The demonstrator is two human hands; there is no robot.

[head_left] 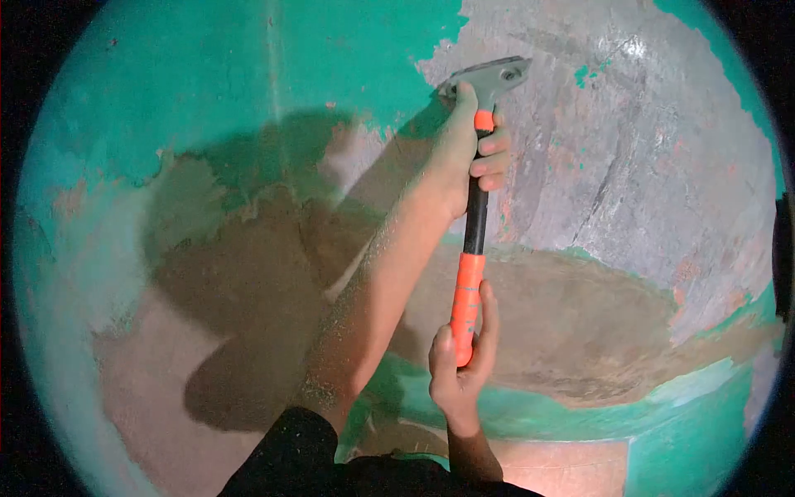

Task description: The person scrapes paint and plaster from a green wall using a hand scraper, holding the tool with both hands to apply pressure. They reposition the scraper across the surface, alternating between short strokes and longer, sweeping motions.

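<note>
Gripping a long-handled scraper (474, 224) with both hands, the person presses its flat metal blade (490, 79) against a wall (248, 83) of peeling green paint. The left hand (468, 153) is clamped around the upper part of the scraper's shaft, just below the blade, with its thumb laid up the back of the metal head and its fingers (491, 161) curled around the black and orange grip. The right hand (460, 369) is closed around the bottom end of the scraper's orange handle, thumb and fingers wrapped on either side. The scraper stands nearly upright, tilted slightly to the right at the top. Its blade sits at the edge where green paint meets bare grey plaster (629, 157), which spreads to the right of the scraper. Left of the scraper, the arms and tool cast a dark shadow (240, 273) on brownish stripped wall. Below the scraper, a black sleeve (290, 460) covers the left upper arm.
</note>
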